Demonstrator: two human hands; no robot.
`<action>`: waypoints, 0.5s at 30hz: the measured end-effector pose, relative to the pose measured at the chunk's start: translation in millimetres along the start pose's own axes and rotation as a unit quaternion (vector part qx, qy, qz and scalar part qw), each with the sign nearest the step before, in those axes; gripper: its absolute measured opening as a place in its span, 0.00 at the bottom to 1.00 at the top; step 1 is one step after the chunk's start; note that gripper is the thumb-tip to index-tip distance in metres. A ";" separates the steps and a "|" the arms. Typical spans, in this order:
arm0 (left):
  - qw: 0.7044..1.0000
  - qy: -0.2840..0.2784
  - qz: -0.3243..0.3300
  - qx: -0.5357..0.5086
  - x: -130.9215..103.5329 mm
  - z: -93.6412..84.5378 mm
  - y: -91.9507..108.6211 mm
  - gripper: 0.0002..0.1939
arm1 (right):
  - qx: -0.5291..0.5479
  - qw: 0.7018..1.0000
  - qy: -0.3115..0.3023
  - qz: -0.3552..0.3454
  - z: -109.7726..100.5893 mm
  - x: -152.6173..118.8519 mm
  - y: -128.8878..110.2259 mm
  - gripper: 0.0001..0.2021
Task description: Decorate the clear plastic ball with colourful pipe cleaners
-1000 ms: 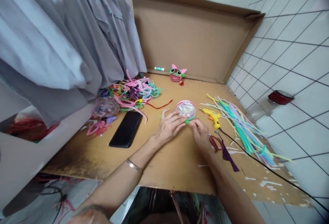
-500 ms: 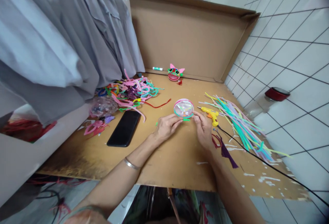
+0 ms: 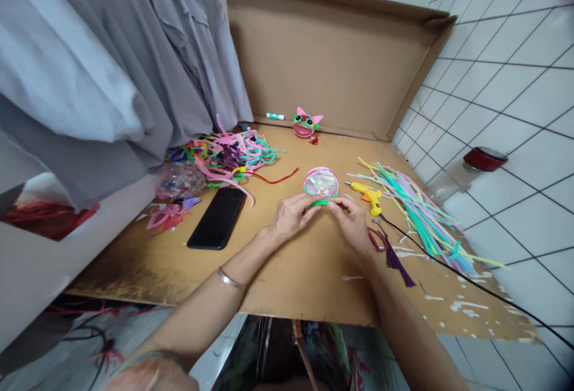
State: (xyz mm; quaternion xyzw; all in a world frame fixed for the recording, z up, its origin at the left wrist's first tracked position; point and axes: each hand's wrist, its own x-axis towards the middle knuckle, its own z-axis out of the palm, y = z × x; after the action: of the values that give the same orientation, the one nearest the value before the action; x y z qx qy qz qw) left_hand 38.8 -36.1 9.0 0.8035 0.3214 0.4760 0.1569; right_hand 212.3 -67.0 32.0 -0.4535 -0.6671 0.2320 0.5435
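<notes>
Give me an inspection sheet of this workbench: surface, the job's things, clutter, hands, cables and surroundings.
Surface: brown tabletop, dark stains at left, white marks at lower right.
Job's things: green strip at the near edge of a round piece; glue gun lying to the right.
Clutter: tangled strips and phone at left; straight strips and purple tassel at right.
Hands: left hand and right hand both pinch the green strip.
Cables: black cable runs from the glue gun past the table's right edge.
Surroundings: cardboard behind, cloth left, tiles right.

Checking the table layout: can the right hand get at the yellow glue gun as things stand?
Likely yes: the glue gun lies beside the right hand, nothing between, though its fingers hold a green piece.
</notes>
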 end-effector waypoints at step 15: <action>0.999 0.001 -0.017 -0.030 2.5 -0.2 1.1 0.12 | 0.055 0.996 0.013 0.062 -1.7 1.9 0.3 0.11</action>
State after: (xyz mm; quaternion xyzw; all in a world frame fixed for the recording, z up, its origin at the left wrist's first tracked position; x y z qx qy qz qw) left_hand 39.9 -35.3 11.4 0.7921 0.3213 0.4834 0.1886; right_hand 214.0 -65.5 33.2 -0.4664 -0.6167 0.2955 0.5610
